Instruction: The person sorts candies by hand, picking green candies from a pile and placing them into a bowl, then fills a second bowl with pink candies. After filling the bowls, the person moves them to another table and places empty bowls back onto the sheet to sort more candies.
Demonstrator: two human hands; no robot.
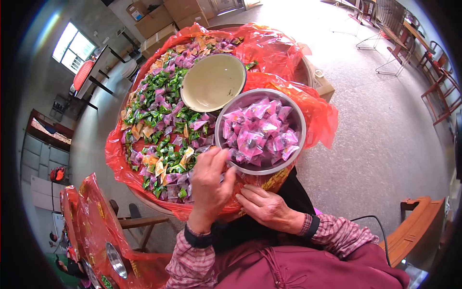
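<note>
While I watch from a distance through the head camera, the left hand (211, 177) is at the near edge of a mixed pile, right beside the metal basin (300, 123). Pink-wrapped packets (252, 137) are heaped in that basin, and more lie scattered outside it among green packets (156, 91) and orange packets (136, 131). The left thumb stands apart from the forefinger, whose tip is by the basin's rim; I cannot tell whether a packet sits between them. The right hand (264, 207) rests on the red plastic sheet (308, 103) at the near side, its fingers bent and close together; whether they grip the sheet, I cannot tell.

I judge the step in hand to be picking pink packets out by colour into the basin. To my mind, the next move calls for a light fingertip pinch on one pink packet, clear of its green neighbours, and a short lift over the rim. A cream bowl (211, 82) sits just beyond.
</note>
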